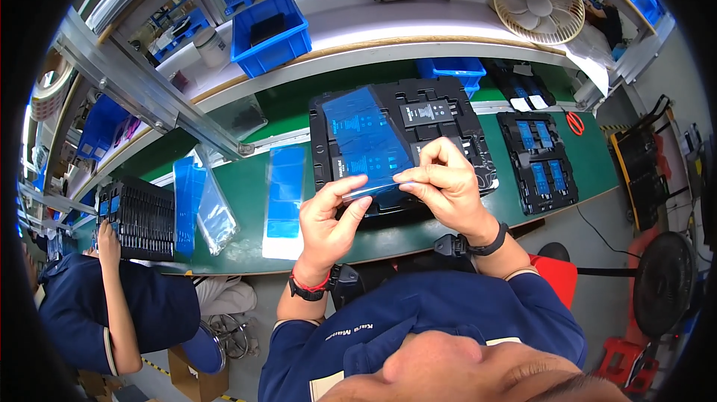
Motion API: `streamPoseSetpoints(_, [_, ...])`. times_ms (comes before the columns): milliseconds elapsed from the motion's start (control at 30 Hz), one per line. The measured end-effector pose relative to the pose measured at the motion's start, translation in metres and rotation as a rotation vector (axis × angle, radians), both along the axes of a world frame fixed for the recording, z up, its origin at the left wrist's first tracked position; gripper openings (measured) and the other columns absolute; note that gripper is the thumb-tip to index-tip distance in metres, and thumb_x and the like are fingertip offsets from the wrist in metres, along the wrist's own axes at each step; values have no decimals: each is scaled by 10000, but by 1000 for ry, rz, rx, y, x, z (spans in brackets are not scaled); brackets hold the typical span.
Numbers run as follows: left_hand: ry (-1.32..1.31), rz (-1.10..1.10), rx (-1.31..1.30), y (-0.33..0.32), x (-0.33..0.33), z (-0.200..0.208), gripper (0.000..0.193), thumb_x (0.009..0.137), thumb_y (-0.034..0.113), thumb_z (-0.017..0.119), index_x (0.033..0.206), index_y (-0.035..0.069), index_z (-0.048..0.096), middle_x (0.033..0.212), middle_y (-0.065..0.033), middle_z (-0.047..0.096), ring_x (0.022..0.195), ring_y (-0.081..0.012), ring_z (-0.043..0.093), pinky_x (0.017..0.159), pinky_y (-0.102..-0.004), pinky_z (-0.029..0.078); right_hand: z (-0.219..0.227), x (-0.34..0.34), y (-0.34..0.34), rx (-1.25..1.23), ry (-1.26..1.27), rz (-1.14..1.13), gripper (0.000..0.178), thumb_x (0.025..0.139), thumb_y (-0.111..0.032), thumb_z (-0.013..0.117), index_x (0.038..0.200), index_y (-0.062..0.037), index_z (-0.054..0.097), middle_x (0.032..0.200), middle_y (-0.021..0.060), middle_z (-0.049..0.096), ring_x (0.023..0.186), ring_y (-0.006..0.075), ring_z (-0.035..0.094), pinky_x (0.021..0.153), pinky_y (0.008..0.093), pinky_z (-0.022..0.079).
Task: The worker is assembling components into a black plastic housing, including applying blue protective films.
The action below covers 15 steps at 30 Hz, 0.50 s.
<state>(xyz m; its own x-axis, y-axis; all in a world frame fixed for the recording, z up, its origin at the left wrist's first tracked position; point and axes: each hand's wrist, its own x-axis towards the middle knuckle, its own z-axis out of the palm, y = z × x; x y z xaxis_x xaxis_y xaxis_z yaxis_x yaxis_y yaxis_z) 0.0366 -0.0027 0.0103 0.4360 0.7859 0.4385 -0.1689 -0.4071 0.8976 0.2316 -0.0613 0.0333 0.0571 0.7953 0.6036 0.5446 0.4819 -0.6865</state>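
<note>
A strip of see-through blue film (358, 122) is stretched between my two hands and a black plastic tray. Thumb and fingers of my left hand (328, 223) pinch the film's near left end. My right hand (450, 189) pinches the near right corner between thumb and forefinger. Beneath the film, the tray (467, 114) holds flat black battery packs; one bare battery pack (427, 113) shows at its upper right. Through the film, more packs look blue. My hands hide part of the tray's near side.
Blue film sheets (284, 189) and a clear plastic bag (216, 219) lie left on the green bench. A co-worker's hand (108, 241) touches stacked black trays (146, 223). Right are another battery tray (532, 144) and red-handled scissors (574, 123). A shelf holds a blue bin (270, 58) and fan (539, 4).
</note>
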Motion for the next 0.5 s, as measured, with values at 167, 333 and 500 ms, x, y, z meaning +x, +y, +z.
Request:
streamPoseSetpoints(167, [18, -4, -8, 0, -1, -4, 102, 837, -18, 604, 936, -42, 600, 836, -100, 645, 701, -119, 617, 635, -232, 518, 0, 3, 2, 143, -93, -1, 275, 681, -109, 749, 941, -47, 684, 811, 76, 594, 739, 192, 541, 645, 287, 439])
streamPoseSetpoints(333, [-148, 23, -168, -5, -7, 5, 48, 846, -3, 594, 861, -49, 598, 769, -81, 638, 659, -99, 603, 593, -246, 519, 18, 9, 0, 51, -129, 212, 610, 615, -244, 800, 1126, 10, 585, 988, 109, 637, 945, 281, 577, 831, 366, 435])
streamPoseSetpoints(500, [-280, -238, -271, -17, -25, 18, 489, 838, 299, 638, 1098, -96, 512, 911, -143, 614, 684, -132, 572, 601, -207, 432, -6, 10, 1, -14, -226, 244, 255, 690, -11, 660, 942, -23, 623, 862, 97, 647, 867, 294, 613, 769, 375, 470])
